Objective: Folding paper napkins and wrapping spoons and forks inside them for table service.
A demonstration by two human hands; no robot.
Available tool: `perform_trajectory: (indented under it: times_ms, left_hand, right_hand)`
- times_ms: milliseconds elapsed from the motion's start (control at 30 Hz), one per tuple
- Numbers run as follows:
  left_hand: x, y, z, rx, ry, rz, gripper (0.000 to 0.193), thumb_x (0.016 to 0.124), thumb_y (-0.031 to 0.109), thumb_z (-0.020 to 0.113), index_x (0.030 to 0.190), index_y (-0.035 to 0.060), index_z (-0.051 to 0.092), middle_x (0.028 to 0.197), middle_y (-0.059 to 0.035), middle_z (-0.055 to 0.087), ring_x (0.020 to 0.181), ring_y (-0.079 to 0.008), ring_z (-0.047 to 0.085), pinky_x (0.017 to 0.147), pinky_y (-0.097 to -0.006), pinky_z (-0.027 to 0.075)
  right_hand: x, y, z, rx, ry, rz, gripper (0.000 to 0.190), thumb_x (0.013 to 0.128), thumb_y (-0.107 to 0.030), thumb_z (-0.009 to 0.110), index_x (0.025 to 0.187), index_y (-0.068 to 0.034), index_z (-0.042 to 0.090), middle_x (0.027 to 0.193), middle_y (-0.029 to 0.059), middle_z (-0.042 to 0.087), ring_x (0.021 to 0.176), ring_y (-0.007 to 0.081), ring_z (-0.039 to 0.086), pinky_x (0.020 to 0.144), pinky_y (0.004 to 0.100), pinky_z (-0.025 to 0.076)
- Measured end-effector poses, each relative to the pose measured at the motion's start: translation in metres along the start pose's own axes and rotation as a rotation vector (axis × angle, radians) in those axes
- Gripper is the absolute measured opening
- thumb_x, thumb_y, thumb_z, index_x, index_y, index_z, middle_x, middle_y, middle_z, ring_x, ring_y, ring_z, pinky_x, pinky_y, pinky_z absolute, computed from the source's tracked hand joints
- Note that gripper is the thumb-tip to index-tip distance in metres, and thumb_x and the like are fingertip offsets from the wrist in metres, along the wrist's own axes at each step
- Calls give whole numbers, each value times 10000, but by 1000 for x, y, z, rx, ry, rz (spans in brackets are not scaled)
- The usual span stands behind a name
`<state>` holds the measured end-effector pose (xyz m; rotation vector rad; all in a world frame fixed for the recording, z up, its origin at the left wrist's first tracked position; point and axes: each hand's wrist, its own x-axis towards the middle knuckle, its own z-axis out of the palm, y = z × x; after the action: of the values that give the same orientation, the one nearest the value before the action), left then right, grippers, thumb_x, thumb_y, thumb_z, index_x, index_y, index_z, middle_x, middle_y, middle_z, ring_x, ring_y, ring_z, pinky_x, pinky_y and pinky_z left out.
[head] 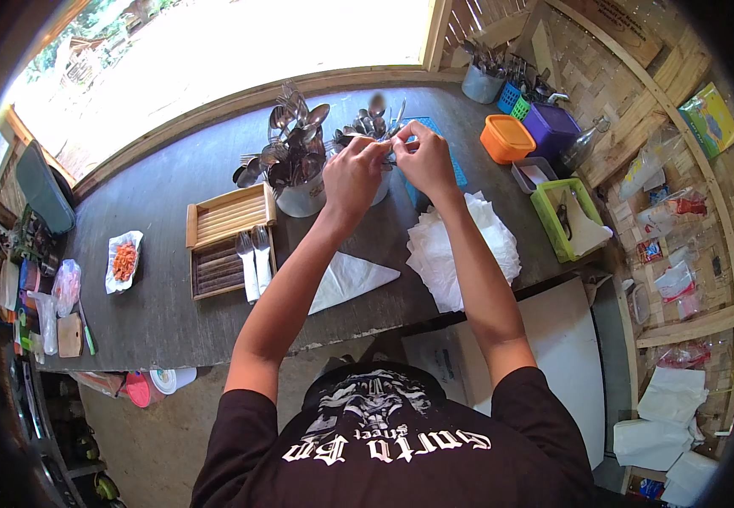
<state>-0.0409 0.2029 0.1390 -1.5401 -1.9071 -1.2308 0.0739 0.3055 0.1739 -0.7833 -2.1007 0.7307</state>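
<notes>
My left hand (pixel 355 174) and my right hand (pixel 427 159) meet over the second cutlery container, fingertips pinched close together. Whatever lies between the fingertips is too small and covered to make out. Below them, spoons (pixel 377 108) stand in that container, which is mostly hidden by my left hand. Beside it, a pale container (pixel 300 198) is crammed with upright spoons and forks (pixel 297 136). A folded white napkin (pixel 354 279) lies under my left forearm. Partly behind my right forearm is a stack of white tissue napkins (pixel 427 251). Two napkin-wrapped cutlery sets (pixel 254 260) rest on a slatted wooden box (pixel 214 270).
A blue perforated basket (pixel 452 162) stands behind my right wrist. Rightward are an orange tub (pixel 506 138), a purple box (pixel 548 127), a glass bottle (pixel 583 145) and a green tray (pixel 567 219) with scissors. Sliced orange food (pixel 125 261) sits in a white dish at left.
</notes>
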Motion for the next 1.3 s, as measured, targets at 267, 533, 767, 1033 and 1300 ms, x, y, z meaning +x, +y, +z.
perform_trajectory:
  times_ms: [267, 533, 767, 1033, 1300]
  left_hand:
    - [-1, 4, -1, -98, -45, -97, 255, 933, 271, 713, 1176, 216, 771, 1070, -47, 724, 847, -278, 731, 710, -408, 570]
    - [-10, 11, -2, -177, -125, -125, 431, 918, 276, 739, 1339, 206, 676, 1143, -70, 684, 941, -294, 708, 792, -410, 563]
    - [-20, 7, -25, -308, 31, -54, 256, 919, 164, 744, 1172, 129, 744, 1042, -72, 707, 890, -282, 695, 774, -390, 554]
    - [-123, 5, -84, -661, -249, -407, 134, 930, 91, 744, 1024, -4, 746, 843, -94, 749, 736, -121, 682, 675, -298, 524]
    - [-213, -43, -99, -601, -391, -732, 192, 918, 98, 737, 1043, -47, 749, 891, -145, 777, 801, -150, 726, 729, -315, 547]
  right_hand:
    - [-1, 27, 9, 184, -33, 99, 206, 832, -166, 768, 932, 0, 698, 949, 182, 747, 847, 308, 753, 801, 404, 580]
    - [0, -19, -12, -83, 250, -68, 161, 765, -70, 746, 898, -12, 676, 854, 179, 693, 824, 350, 697, 770, 427, 559]
    - [-21, -81, -60, 1, 316, -247, 103, 845, 23, 673, 940, -20, 678, 914, 168, 712, 832, 309, 720, 766, 401, 562]
    - [-68, -67, 8, 278, 113, -175, 123, 894, -38, 725, 1012, -13, 744, 926, 139, 766, 858, 216, 749, 769, 337, 569]
    - [-131, -1, 136, 514, -324, 145, 228, 924, 3, 707, 1146, -9, 755, 970, 65, 776, 853, 97, 699, 766, 267, 563]
